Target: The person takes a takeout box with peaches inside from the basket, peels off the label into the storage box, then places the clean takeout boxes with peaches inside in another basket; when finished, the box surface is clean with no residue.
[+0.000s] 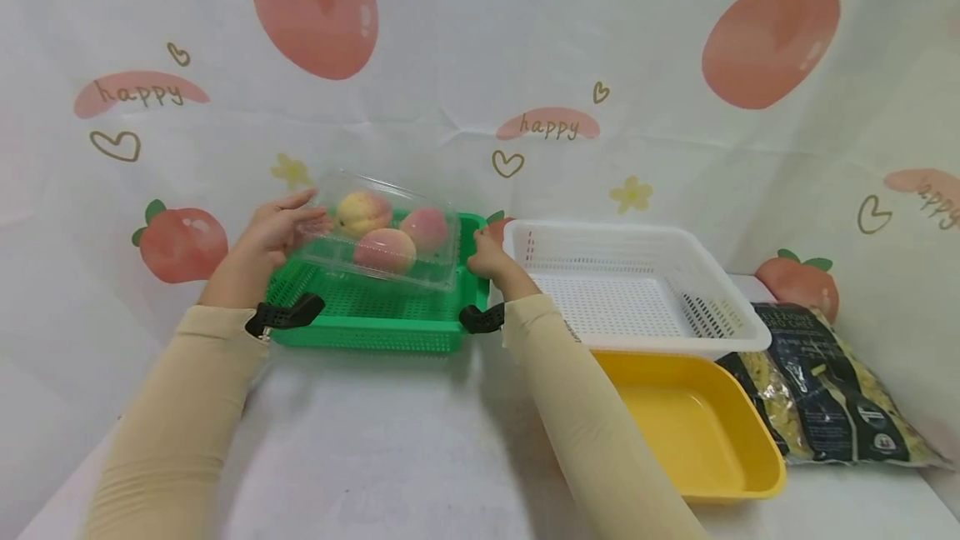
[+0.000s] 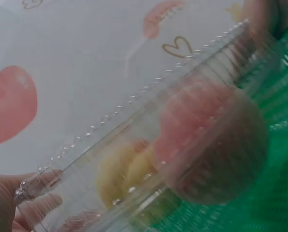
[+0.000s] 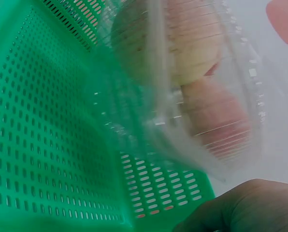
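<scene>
A clear plastic box with peaches in it is tilted above the green basket. My left hand holds the box's left end, and some of its fingers show through the plastic in the left wrist view. At the basket's right rim, my right hand has its fingers curled and appears to grip that rim. In the right wrist view the box's near end is apart from this hand. The fruit is blurred in the left wrist view.
To the right of the green basket stands a white basket, its left end beside my right hand. A yellow basin sits in front of it, partly behind my right sleeve. At the far right lies a dark printed bag. A printed cloth hangs behind.
</scene>
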A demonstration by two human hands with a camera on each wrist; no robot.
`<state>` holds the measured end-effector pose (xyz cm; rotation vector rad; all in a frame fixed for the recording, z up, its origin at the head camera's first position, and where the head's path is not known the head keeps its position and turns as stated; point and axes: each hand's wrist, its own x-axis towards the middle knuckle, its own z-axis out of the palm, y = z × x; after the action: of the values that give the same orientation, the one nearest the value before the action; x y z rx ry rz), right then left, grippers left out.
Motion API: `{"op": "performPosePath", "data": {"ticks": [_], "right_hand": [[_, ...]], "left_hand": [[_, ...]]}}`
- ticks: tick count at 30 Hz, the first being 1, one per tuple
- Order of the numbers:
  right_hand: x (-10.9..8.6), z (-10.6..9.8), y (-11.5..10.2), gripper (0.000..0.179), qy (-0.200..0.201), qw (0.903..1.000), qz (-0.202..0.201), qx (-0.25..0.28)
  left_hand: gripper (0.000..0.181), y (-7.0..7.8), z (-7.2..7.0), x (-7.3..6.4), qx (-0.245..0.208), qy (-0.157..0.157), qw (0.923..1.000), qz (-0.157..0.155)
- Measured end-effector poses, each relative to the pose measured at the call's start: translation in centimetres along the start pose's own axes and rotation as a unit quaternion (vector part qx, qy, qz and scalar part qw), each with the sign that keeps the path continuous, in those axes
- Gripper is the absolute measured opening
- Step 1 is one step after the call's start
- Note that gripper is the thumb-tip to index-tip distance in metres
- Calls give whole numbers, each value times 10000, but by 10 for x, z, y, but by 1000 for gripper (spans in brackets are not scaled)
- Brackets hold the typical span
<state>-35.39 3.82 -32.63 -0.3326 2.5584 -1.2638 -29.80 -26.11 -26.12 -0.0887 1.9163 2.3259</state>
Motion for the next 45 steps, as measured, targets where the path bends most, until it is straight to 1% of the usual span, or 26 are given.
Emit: {"op": "performPosePath", "data": {"ticks": [3, 6, 9, 12, 15, 18, 26, 30, 32, 34, 36, 39, 41, 45], "right_hand": [[0, 0, 0, 65, 30, 10000, 34, -31], [0, 1, 0, 65, 38, 10000, 62, 20], [-1, 2, 0, 64, 26, 10000, 81, 38], [-2, 1, 0, 64, 7, 10000, 65, 3], [-2, 1, -1, 64, 8, 10000, 30, -50], [-2, 1, -1, 65, 1, 10000, 23, -62], [-1, 2, -1, 65, -9, 10000, -5, -83], [1, 1, 0, 66, -16, 10000, 14, -53], [1, 1, 0, 67, -12, 10000, 38, -39], [2, 1, 0, 67, 3, 10000, 46, -47], [2, 1, 0, 68, 12, 9999, 58, -85], [2, 0, 0, 68, 24, 9998, 70, -158], [2, 0, 1, 68, 21, 9998, 88, -179], [1, 1, 0, 68, -58, 9998, 108, -162]], "left_hand": [[69, -3, 0, 7, 244, -119, 9996, -14], [68, -8, 0, 18, 403, -226, 9989, -117], [67, -13, 2, 26, 598, -327, 9975, -192], [67, -17, 5, 29, 704, -389, 9965, -226], [67, -20, 7, 30, 610, -456, 9967, -276], [65, -23, 7, 33, 584, -418, 9969, -335], [64, -33, 4, 42, 1119, -28, 9922, -541], [63, -40, 2, 45, 1389, 92, 9888, -542], [62, -44, 1, 46, 1600, 86, 9855, -555], [61, -48, -1, 46, 1919, 51, 9797, -581], [59, -51, -2, 47, 2197, -66, 9735, -625], [60, -57, -3, 47, 2642, -305, 9614, -710], [61, -61, -3, 47, 2821, -475, 9549, -798], [65, -66, -4, 48, 3169, -658, 9406, -1026]]}}
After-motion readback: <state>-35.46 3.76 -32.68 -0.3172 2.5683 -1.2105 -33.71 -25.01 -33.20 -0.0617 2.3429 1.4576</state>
